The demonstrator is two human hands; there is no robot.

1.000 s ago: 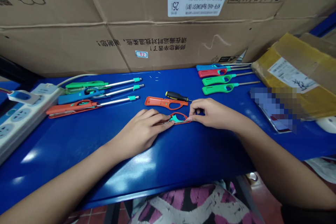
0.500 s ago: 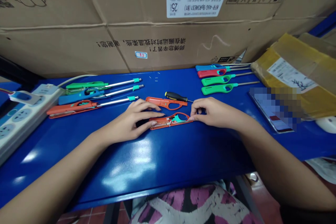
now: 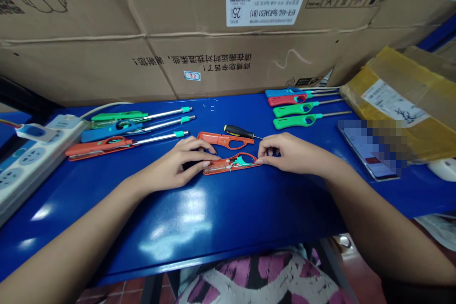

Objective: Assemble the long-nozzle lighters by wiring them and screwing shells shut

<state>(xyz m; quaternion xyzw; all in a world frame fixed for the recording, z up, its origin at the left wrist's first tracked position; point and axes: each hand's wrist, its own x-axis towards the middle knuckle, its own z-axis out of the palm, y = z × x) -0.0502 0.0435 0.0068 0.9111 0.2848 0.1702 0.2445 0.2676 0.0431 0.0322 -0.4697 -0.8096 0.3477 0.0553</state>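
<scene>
An opened orange lighter casing [image 3: 223, 166] lies on the blue table, its inside facing up. In it are a clear fuel tank, a teal trigger [image 3: 242, 160] and a thin white wire. My left hand [image 3: 181, 161] grips the casing's left end between thumb and fingers. At the right end, the thumb and forefinger of my right hand [image 3: 280, 151] are pinched on the casing's tip, where the wire runs; the exact hold is partly hidden. Just behind lies the other orange casing half [image 3: 228, 140], near the fingers of my left hand. A black and yellow screwdriver [image 3: 239, 131] rests behind that.
Three lighters with bare metal tubes, the nearest one orange [image 3: 103, 146], lie at left by a white power strip [image 3: 28, 161]. Several lighters [image 3: 294, 121] lie at back right, near a phone [image 3: 368, 149] and a yellow-taped parcel [image 3: 399, 99]. A large cardboard box [image 3: 199, 47] stands behind.
The fingers of my left hand have drawn slightly left along the casing, uncovering more of the tank. My right hand stays at the tip.
</scene>
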